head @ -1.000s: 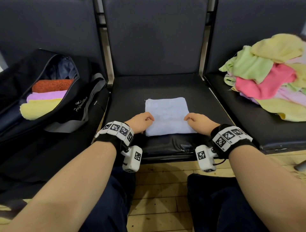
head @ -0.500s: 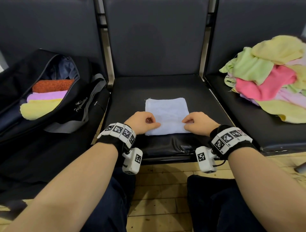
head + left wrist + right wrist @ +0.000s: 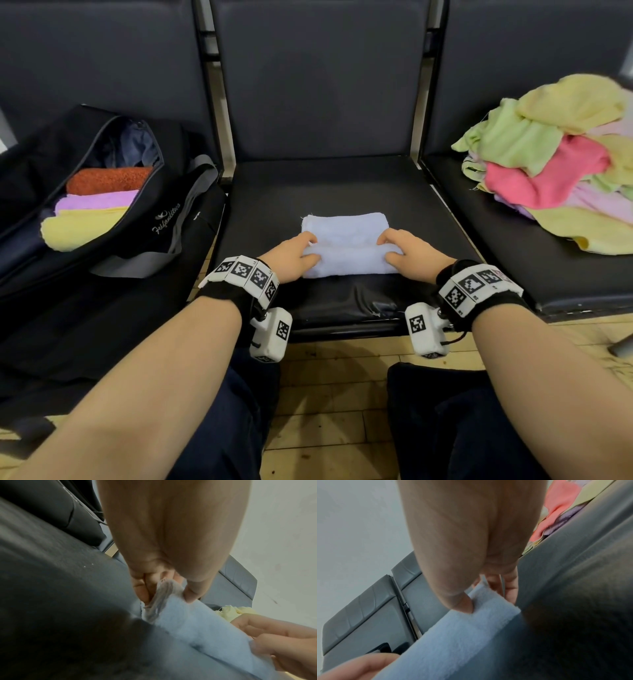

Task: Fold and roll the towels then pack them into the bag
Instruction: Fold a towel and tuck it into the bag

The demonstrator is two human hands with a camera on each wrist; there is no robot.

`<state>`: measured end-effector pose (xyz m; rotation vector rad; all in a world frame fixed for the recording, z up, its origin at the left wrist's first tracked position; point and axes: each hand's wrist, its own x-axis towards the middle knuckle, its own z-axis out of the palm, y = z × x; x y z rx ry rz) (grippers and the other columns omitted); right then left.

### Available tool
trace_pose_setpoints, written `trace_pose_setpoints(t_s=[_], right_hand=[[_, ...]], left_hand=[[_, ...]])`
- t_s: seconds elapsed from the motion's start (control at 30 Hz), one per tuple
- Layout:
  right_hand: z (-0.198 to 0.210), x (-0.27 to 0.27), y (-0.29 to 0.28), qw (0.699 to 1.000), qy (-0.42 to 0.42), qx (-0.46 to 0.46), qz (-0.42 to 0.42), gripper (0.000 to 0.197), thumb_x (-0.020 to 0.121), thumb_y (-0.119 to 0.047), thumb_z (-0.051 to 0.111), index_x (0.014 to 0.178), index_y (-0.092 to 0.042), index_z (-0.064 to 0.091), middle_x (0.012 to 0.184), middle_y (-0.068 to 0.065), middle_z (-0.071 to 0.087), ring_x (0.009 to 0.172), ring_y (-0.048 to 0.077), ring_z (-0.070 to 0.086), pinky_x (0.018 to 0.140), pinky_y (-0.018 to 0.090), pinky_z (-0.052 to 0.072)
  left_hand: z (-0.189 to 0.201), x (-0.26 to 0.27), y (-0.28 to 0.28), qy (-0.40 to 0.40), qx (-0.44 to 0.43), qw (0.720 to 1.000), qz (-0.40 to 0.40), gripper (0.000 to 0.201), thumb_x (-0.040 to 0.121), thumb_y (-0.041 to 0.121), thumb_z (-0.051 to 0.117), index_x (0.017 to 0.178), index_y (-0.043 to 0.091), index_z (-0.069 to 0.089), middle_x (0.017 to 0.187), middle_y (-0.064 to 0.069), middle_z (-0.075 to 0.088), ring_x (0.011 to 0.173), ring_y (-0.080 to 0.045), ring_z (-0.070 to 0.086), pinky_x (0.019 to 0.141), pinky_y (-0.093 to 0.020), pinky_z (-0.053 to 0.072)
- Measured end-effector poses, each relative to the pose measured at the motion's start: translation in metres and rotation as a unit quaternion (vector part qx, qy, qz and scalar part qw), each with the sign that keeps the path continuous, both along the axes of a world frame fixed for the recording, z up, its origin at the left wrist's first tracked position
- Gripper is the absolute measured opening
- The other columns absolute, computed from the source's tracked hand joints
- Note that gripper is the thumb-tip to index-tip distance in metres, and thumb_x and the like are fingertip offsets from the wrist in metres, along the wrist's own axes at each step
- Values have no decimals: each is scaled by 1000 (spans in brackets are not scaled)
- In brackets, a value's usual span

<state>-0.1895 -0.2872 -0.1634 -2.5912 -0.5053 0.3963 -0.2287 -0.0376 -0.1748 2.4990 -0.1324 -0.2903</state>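
Observation:
A folded pale blue towel (image 3: 346, 236) lies on the middle black seat (image 3: 342, 185), its near part turned over into a thick roll. My left hand (image 3: 294, 255) grips the roll's left end, thumb and fingers curled round it (image 3: 164, 595). My right hand (image 3: 407, 251) grips the right end the same way (image 3: 488, 596). An open black bag (image 3: 102, 219) sits on the left seat and holds rolled orange, purple and yellow towels (image 3: 92, 205). A heap of loose towels (image 3: 561, 157) in yellow, green and pink lies on the right seat.
Seat backs rise behind all three seats. The bag's grey strap (image 3: 171, 250) hangs toward the gap between left and middle seats. My knees in dark trousers (image 3: 445, 421) are below the seat edge, over a wooden floor (image 3: 335, 377).
Both hands have turned the towel's near edge over and rolled it away from me, so less of the flat towel shows. The bag and the heap stay put.

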Motion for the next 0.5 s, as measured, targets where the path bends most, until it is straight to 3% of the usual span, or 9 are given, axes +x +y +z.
trace_pose_setpoints(t_s=[0.1,0.27,0.4,0.47,0.5], right_hand=[[1,1,1,999,8,12,-36,34,97,-10,40,128,-13,55,129,13,47,121,28,45,98,27,31],[4,1,5,997,28,8,-68,37,98,-10,36,129,-10,55,135,13,52,126,27,46,101,28,32],[5,1,6,995,25,-42,-85,36,99,-16,32,128,-15,54,136,8,51,127,28,44,109,36,27],[4,1,7,991,8,-92,-96,35,98,-20,32,124,-19,55,131,5,55,124,28,46,110,42,20],[2,1,8,990,0,-101,-99,33,96,-20,35,123,-19,55,128,5,56,122,29,47,109,43,18]], left_hand=[[-2,1,-1,-12,-35,999,27,40,99,22,45,136,10,38,121,-6,42,98,-16,46,86,-23,36],[-4,6,-3,9,-33,999,27,25,100,24,43,120,14,52,94,-3,49,87,-18,47,78,-25,34],[-4,10,-4,15,-27,999,9,30,101,21,42,121,8,60,116,-4,57,108,-17,50,92,-22,34],[-4,11,-4,19,-22,1000,2,29,101,18,41,113,6,65,111,1,57,107,-14,49,92,-21,34],[-6,12,-3,19,-24,1000,6,27,100,17,42,101,5,67,104,0,57,101,-14,50,91,-23,36]])
